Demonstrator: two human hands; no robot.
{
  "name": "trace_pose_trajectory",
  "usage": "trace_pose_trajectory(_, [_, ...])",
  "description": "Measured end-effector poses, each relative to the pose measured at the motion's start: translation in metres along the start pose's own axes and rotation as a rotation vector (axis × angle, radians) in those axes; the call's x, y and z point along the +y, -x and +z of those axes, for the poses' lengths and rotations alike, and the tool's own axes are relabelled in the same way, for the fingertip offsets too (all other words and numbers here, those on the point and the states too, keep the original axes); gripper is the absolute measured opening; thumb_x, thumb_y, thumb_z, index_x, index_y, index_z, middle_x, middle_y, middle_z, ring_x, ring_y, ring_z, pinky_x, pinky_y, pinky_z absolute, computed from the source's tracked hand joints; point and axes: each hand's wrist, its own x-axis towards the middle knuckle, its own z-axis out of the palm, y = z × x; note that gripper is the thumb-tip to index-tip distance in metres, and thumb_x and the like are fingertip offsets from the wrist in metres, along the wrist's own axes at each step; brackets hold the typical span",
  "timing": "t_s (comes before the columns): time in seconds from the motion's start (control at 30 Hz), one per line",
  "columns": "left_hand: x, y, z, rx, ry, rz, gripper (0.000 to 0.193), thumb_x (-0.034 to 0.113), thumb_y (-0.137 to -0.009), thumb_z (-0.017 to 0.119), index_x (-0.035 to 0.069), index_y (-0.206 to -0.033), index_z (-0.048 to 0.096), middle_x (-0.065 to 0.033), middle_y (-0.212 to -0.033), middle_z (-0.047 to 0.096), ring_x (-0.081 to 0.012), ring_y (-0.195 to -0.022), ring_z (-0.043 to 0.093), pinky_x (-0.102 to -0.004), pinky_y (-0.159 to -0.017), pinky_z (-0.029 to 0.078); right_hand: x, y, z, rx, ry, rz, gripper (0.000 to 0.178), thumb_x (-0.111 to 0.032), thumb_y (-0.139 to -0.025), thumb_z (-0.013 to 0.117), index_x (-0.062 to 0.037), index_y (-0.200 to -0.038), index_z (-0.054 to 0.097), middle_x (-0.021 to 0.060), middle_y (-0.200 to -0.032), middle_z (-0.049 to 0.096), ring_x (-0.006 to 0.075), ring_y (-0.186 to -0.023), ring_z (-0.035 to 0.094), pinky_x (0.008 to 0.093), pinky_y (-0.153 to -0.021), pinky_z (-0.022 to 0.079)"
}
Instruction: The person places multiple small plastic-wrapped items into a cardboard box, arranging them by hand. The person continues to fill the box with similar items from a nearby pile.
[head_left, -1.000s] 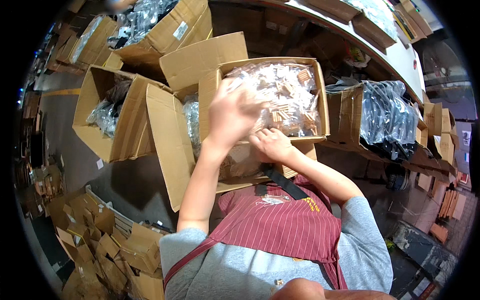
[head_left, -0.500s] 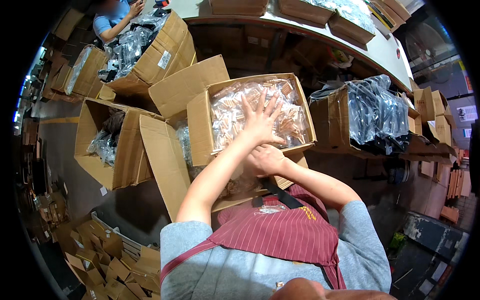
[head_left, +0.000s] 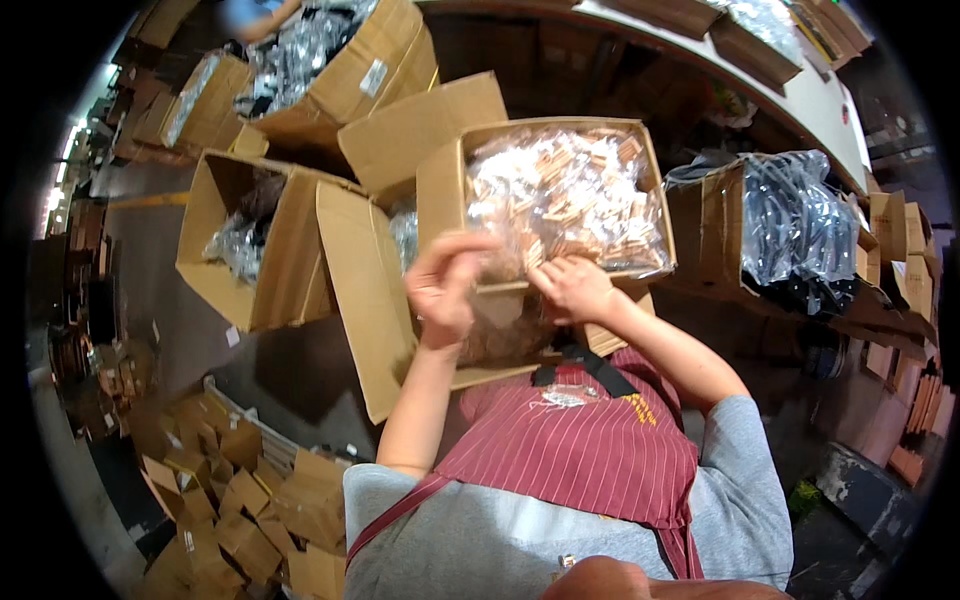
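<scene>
Head view: small cardboard box (head_left: 440, 195) is directly in front of the person, top open, full of clear plastic bags (head_left: 570, 195) packed with short copper-coloured pieces. It sits over a larger open carton (head_left: 362, 290), whose flaps stick out to the left and far left. Can't tell what bears the small box's weight. More clear plastic (head_left: 500, 330) shows inside the larger carton, between the forearms.

Right hand (head_left: 575, 288) is at the near side of the small box, fingers close together and bent over the rim, tips by the bags. Thumb isn't clear, so can't tell if it pinches cardboard or plastic. Left hand (head_left: 445, 290) is off the near left corner of the small box, raised above the larger carton, fingers bent and pointing right. Motion-blurred; can't tell if they pinch anything.

Around it: tilted carton (head_left: 290, 250) to the left with plastic-wrapped stuff inside; taller carton (head_left: 370, 60) at far left heaped with clear bags; right-hand carton (head_left: 710, 220) with dark items in clear plastic (head_left: 795, 235) bulging out. White worktable (head_left: 690, 40) runs across the far right. Scrap cartons (head_left: 240, 500) piled lower left. Person wears a striped maroon apron (head_left: 580, 450) over a grey shirt (head_left: 480, 540). Part of a co-worker (head_left: 250, 18) shows top left, blurred.
</scene>
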Motion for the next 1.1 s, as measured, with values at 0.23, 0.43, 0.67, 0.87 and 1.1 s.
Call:
trace_pose_trajectory(0.23, [-0.156,0.144,-0.172,-0.263,-1.173,-0.991,0.034,0.022,-0.085,0.062,-0.003,-0.106,0.069,-0.0236,-0.102,0.073,-0.0375,-0.097,0.071,-0.0449,-0.085,0.055,-0.008,-0.013,0.017,0.346,0.031,-0.062,0.025,-0.016,-0.072,0.066,-0.0094,-0.094,0.058,0.0037,-0.081,0.063,0.0220,-0.077,0.066,0.0332,-0.069,0.053])
trace_pose_trajectory(0.43, [-0.260,0.199,-0.179,-0.550,-0.947,-1.128,0.066,0.045,-0.087,0.065,0.001,-0.136,0.057,-0.0250,-0.129,0.063,-0.0380,-0.120,0.061,-0.0434,-0.103,0.049,-0.008,-0.011,0.011,0.237,0.024,-0.053,0.042,-0.017,-0.072,0.065,-0.0065,-0.113,0.059,0.0040,-0.088,0.063,0.0220,-0.080,0.066,0.0347,-0.070,0.053])
trace_pose_trajectory(0.67, [-0.296,0.198,-0.088,-0.828,-0.803,-0.936,0.063,0.047,-0.089,0.062,0.005,-0.137,0.055,-0.0221,-0.127,0.064,-0.0358,-0.117,0.063,-0.0433,-0.098,0.050,-0.004,-0.011,0.010,0.324,0.068,-0.070,0.050,-0.016,-0.072,0.067,-0.0089,-0.122,0.063,-0.0006,-0.085,0.061,0.0181,-0.074,0.062,0.0321,-0.069,0.052])
trace_pose_trajectory(0.87, [-0.330,0.220,-0.012,-0.860,-0.758,-0.698,0.061,0.048,-0.092,0.059,0.008,-0.138,0.053,-0.0196,-0.126,0.064,-0.0340,-0.113,0.064,-0.0432,-0.095,0.051,-0.009,-0.011,0.011,0.298,0.073,-0.041,0.048,-0.016,-0.071,0.068,-0.0122,-0.119,0.065,-0.0013,-0.082,0.061,0.0171,-0.073,0.062,0.0311,-0.068,0.052])
trace_pose_trajectory(1.1, [-0.382,0.255,-0.015,-0.839,-0.866,-0.531,0.058,0.049,-0.095,0.055,0.012,-0.139,0.051,-0.0167,-0.124,0.065,-0.0318,-0.109,0.065,-0.0431,-0.090,0.052,-0.012,-0.016,0.012,0.298,0.054,0.006,0.031,-0.014,-0.071,0.067,-0.0139,-0.102,0.064,0.0007,-0.078,0.059,0.0188,-0.073,0.064,0.0338,-0.065,0.052])
